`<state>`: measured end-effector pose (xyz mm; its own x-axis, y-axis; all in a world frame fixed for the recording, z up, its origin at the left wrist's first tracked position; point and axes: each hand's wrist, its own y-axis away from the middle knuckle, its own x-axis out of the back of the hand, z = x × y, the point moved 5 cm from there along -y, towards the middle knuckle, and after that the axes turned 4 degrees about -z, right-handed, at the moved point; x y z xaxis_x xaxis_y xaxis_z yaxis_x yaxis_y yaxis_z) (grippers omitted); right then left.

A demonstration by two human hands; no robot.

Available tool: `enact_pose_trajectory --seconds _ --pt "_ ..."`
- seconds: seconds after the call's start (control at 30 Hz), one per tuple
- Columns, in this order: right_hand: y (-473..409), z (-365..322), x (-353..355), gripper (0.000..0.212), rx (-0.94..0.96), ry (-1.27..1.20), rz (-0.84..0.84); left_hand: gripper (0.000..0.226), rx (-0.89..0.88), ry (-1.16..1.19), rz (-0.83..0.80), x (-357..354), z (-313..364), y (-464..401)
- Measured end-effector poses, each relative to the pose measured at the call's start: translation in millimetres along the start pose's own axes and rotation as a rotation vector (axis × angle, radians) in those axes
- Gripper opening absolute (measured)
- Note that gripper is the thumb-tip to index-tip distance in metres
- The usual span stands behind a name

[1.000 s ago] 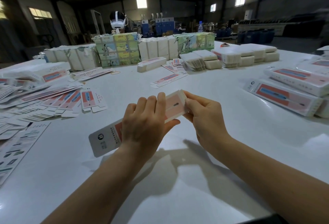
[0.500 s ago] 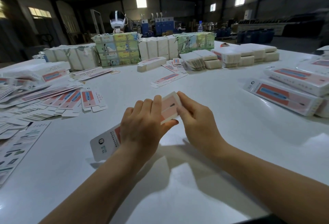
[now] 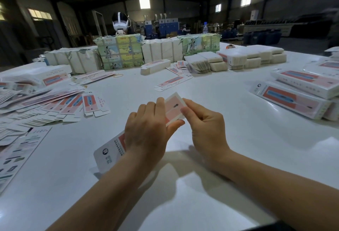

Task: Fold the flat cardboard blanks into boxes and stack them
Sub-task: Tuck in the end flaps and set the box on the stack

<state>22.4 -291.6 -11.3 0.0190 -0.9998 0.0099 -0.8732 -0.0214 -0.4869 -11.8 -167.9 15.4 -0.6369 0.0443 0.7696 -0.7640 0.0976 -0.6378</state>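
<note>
A long white and salmon carton (image 3: 174, 107) is held above the white table (image 3: 238, 139) in front of me. My left hand (image 3: 146, 129) grips its middle from above, thumb underneath, hiding much of it. Its near white end (image 3: 108, 154) sticks out to the lower left. My right hand (image 3: 205, 126) pinches the far end of the carton with curled fingers. Flat blanks (image 3: 55, 106) lie fanned out at the left. Folded boxes (image 3: 293, 100) are stacked at the right.
Wrapped bundles (image 3: 119, 52) and white stacks (image 3: 247, 56) line the far side of the table. A loose blank (image 3: 172, 82) and a folded box (image 3: 156, 66) lie beyond my hands. A printed sheet (image 3: 16, 153) sits at the near left edge.
Both hands and the carton have dropped slightly toward the table. My right hand's fingers have shifted along the carton's far end.
</note>
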Motion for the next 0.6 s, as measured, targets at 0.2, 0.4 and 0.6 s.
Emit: enact_pose_trajectory --seconds 0.2,0.4,0.6 --pt "-5.0 -9.8 -2.7 0.030 0.118 0.077 -0.158 0.073 -0.073 0.071 -0.033 2.5 -12.2 -4.6" --pt "-10.3 -13.7 -7.2 0.063 0.284 0.399 -0.429 0.071 -0.287 -0.003 -0.104 0.5 -22.6 -1.4" --pt "-6.9 -10.1 -17.2 0.057 0.437 0.623 -0.621 0.066 -0.414 0.013 -0.163 -1.4 -23.1 2.0"
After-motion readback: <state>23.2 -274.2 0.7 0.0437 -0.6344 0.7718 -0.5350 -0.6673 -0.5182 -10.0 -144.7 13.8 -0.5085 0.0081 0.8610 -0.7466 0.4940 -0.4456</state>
